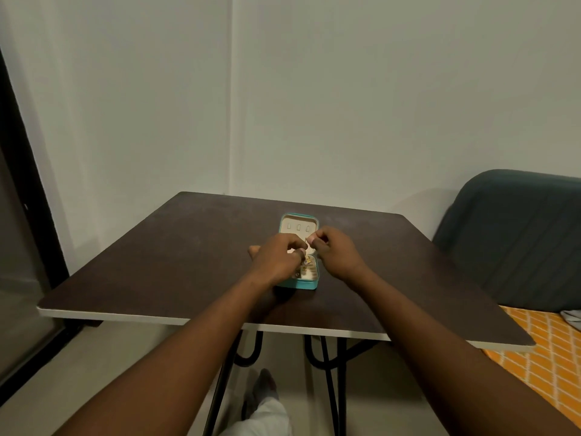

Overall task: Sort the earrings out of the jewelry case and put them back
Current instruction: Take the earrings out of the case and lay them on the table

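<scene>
A small teal jewelry case lies open in the middle of the dark table. Its cream lid lies flat at the far end and has three small loops. Several small gold earrings sit in the near half, partly hidden by my hands. My left hand hovers over the case with its fingers pinched together. My right hand is close beside it, thumb and forefinger pinched at a tiny pale thing. Whether both hands share one earring is too small to tell.
The table stands against a pale wall, with its front edge near me. A dark blue chair is at the right, above an orange patterned cloth. A dark door frame runs down the left. Black table legs and my foot show below.
</scene>
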Motion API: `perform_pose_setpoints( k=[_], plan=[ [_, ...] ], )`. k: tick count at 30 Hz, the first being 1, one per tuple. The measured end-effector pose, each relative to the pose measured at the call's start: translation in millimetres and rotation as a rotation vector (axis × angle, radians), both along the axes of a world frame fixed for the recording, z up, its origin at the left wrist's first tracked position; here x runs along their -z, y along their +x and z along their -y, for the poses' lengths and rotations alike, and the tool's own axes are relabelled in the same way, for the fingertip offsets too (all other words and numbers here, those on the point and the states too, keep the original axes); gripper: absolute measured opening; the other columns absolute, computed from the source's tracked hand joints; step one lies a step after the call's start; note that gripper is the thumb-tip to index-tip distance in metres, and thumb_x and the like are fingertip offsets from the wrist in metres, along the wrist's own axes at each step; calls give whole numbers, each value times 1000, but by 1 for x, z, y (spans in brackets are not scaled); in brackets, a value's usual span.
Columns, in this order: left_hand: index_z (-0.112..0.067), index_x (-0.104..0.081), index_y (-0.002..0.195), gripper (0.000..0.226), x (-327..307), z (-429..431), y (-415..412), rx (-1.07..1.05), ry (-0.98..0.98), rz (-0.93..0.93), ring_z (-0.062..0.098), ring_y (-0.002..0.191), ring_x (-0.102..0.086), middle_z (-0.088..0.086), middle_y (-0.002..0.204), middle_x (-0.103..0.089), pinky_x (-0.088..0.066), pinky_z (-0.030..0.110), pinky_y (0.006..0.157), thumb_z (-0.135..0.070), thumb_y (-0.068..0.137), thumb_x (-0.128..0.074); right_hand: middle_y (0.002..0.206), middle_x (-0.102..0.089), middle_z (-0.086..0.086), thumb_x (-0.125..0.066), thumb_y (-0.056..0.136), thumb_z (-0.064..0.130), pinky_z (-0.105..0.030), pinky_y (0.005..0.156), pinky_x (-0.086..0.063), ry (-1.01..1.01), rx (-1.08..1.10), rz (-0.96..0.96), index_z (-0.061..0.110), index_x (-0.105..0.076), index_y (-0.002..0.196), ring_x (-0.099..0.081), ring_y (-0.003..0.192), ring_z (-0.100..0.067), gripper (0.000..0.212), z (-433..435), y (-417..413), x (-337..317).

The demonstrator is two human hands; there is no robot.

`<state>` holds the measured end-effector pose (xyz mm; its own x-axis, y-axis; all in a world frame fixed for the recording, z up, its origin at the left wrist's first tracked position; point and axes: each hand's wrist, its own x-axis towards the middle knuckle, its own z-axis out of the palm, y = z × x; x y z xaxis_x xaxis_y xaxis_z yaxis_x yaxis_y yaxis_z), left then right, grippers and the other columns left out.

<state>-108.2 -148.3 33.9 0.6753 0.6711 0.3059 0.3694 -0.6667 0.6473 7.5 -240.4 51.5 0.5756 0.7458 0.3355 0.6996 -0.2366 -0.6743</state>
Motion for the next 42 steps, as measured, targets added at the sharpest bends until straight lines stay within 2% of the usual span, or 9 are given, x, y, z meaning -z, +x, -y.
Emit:
perform_pose_setpoints(
  k=[5, 7, 10, 19, 26, 30, 35, 39, 42],
  plan=[
    [-36, -72, 96, 14, -13, 6, -3, 77, -125, 74, 6, 109, -62, -19, 107, -72, -35, 46, 101, -41, 90, -61, 97, -71, -9, -51, 102, 21, -18, 53, -48, 111, -51, -284, 8, -65, 91, -67, 81, -18, 22, 14, -5, -21],
    [-34, -72, 94, 13, -15, 7, -3, 133, -209, 149, 10, 102, -67, -15, 99, -74, -48, 50, 98, -41, 88, -62, 95, -70, -12, -49, 103, 19, -22, 55, -50, 140, -73, -376, 10, -63, 90, -66, 76, -16, 21, 21, -7, -28],
    [-18, -70, 106, 12, -18, 13, -3, 193, -330, 218, 20, 102, -69, 3, 103, -72, -58, 38, 90, -17, 96, -64, 96, -70, -11, -49, 103, 18, -33, 67, -56, 172, -49, -506, 9, -63, 102, -67, 82, -17, 17, 27, -6, -28],
    [-12, -67, 108, 15, -11, 17, 2, 186, -472, 288, 15, 93, -71, 8, 107, -72, -56, 20, 69, -10, 93, -67, 88, -69, -11, -50, 101, 12, -39, 75, -61, 251, -44, -770, 8, -62, 98, -69, 73, -18, 13, 34, -1, -19],
    [-6, -69, 102, 9, -7, 17, -1, 156, -591, 348, 11, 84, -68, 8, 105, -70, -54, 14, 58, -10, 95, -65, 99, -68, -12, -45, 102, 13, -45, 86, -60, 265, -46, -974, 8, -57, 124, -69, 92, -25, 26, 31, -5, -9],
    [-8, -71, 101, 10, -8, 15, 0, 136, -530, 310, 13, 97, -66, 4, 110, -70, -52, 19, 67, -13, 95, -66, 94, -68, -10, -46, 102, 17, -46, 88, -59, 260, -35, -1009, 10, -59, 120, -69, 94, -24, 23, 32, -8, -7],
    [-10, -72, 95, 8, -19, 16, 3, 144, -431, 233, 15, 93, -67, 5, 102, -71, -53, 23, 70, -13, 94, -64, 104, -69, -13, -51, 98, 10, -49, 92, -57, 272, -39, -1032, 7, -63, 113, -68, 99, -27, 20, 36, -8, 0],
    [-13, -72, 94, 8, -24, 14, 4, 161, -358, 182, 17, 94, -71, 3, 98, -73, -58, 35, 85, -17, 93, -65, 109, -71, -16, -56, 94, 5, -41, 86, -60, 268, -56, -1053, 5, -67, 112, -70, 97, -23, 22, 36, -8, 7],
    [-12, -71, 96, 9, -25, 17, 4, 162, -347, 176, 18, 94, -71, 3, 98, -73, -56, 31, 83, -15, 94, -63, 104, -72, -14, -63, 90, 3, -36, 81, -60, 246, -71, -1023, 5, -68, 113, -69, 89, -20, 23, 37, -11, 12]
  ],
)
